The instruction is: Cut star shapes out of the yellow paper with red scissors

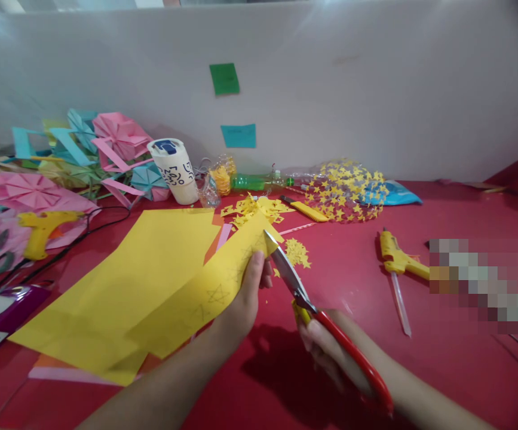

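My left hand [250, 286] pinches a strip of yellow paper [200, 292] with star outlines drawn on it in pencil. In my right hand [330, 349] are red-handled scissors [306, 301], their blades at the top right edge of the strip. A small pile of cut yellow stars [297, 252] lies on the table just beyond the blades. Behind the strip's upper end is a heap of yellow paper scraps [259, 206]. Larger yellow sheets [128, 280] rest left of my left hand, over orange and pink paper.
On the red table [456, 215], a yellow glue gun [393, 254] lies right, another glue gun [46, 230] left. Along the wall are folded paper flowers [119, 134], a white cup [175, 170], a green bottle [254, 181], a yellow cutter [310, 211] and a star-covered clear plastic piece [346, 188].
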A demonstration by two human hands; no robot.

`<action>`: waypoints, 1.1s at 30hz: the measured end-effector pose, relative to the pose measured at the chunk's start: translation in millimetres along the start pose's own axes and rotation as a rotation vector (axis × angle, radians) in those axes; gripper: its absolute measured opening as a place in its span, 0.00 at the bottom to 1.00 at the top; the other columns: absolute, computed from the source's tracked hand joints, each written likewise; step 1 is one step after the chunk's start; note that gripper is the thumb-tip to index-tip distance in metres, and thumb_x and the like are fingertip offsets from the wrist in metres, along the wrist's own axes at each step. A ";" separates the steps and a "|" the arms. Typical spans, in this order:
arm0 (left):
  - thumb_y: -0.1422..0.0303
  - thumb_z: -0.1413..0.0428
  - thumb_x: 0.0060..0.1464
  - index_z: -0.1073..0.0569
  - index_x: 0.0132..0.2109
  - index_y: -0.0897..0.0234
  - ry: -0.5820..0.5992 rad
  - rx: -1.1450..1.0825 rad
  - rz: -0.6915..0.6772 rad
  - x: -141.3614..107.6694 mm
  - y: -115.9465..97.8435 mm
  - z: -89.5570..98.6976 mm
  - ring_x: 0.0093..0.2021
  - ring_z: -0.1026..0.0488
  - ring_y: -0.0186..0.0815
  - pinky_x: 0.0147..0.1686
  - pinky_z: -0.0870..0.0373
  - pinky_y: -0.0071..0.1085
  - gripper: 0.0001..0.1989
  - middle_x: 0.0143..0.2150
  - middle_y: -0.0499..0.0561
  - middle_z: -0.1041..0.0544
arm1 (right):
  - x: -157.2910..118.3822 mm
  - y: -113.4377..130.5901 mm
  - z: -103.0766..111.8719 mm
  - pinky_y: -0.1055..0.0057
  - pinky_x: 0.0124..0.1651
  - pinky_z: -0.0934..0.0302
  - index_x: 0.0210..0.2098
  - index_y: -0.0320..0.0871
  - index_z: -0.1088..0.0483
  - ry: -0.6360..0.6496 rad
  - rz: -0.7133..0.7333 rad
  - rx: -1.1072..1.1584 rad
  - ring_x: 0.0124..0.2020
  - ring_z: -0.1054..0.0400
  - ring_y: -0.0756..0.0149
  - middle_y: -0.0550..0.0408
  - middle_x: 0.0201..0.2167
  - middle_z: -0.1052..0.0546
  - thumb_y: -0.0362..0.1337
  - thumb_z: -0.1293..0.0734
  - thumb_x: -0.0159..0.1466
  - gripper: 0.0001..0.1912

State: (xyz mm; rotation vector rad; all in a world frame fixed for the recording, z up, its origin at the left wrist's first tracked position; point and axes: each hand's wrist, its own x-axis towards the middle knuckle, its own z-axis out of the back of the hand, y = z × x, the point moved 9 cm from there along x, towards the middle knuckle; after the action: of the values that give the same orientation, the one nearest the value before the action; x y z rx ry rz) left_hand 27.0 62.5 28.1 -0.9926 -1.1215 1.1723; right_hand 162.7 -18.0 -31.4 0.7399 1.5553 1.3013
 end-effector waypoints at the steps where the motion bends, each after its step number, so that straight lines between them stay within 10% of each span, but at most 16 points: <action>1: 0.51 0.54 0.61 0.30 0.26 0.62 0.006 0.020 -0.014 -1.5 -0.2 -1.2 0.26 0.29 0.32 0.34 0.29 0.29 0.24 0.23 0.48 0.28 | -0.5 1.8 -2.5 0.80 0.15 0.54 0.27 0.43 0.41 0.004 0.015 -0.003 0.12 0.50 0.79 0.66 0.14 0.41 0.65 0.43 0.63 0.30; 33: 0.48 0.56 0.61 0.30 0.27 0.61 0.045 -0.079 0.044 -7.1 6.8 -15.0 0.28 0.29 0.32 0.34 0.29 0.30 0.25 0.25 0.49 0.28 | -4.6 -2.3 -7.8 0.81 0.13 0.56 0.22 0.44 0.44 -0.123 -0.069 0.003 0.13 0.50 0.79 0.66 0.14 0.42 0.70 0.44 0.59 0.33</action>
State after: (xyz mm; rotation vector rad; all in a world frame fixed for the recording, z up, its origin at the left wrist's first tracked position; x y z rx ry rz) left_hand 40.3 56.2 17.8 -1.1034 -1.1226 1.1424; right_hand 157.5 -25.7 -32.5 0.7482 1.4717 1.1811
